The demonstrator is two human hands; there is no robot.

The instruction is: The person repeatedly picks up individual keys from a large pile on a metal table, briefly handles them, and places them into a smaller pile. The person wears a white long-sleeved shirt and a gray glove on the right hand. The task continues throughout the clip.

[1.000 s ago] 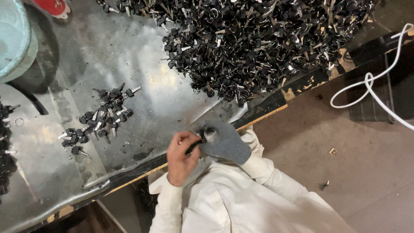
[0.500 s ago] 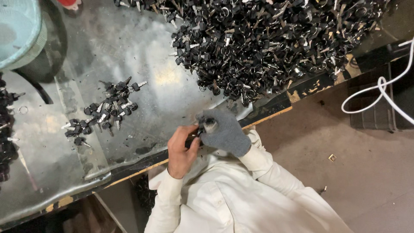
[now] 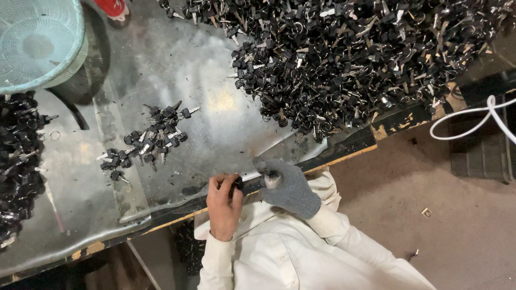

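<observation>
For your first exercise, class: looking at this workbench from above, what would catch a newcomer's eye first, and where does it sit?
First, the huge heap of black-headed keys filling the table's far right. Next, the two hands at the near edge: the bare left hand pinches a small black key against the grey-gloved right hand. A small key cluster lies mid-table, and a pale green basket stands far left.
</observation>
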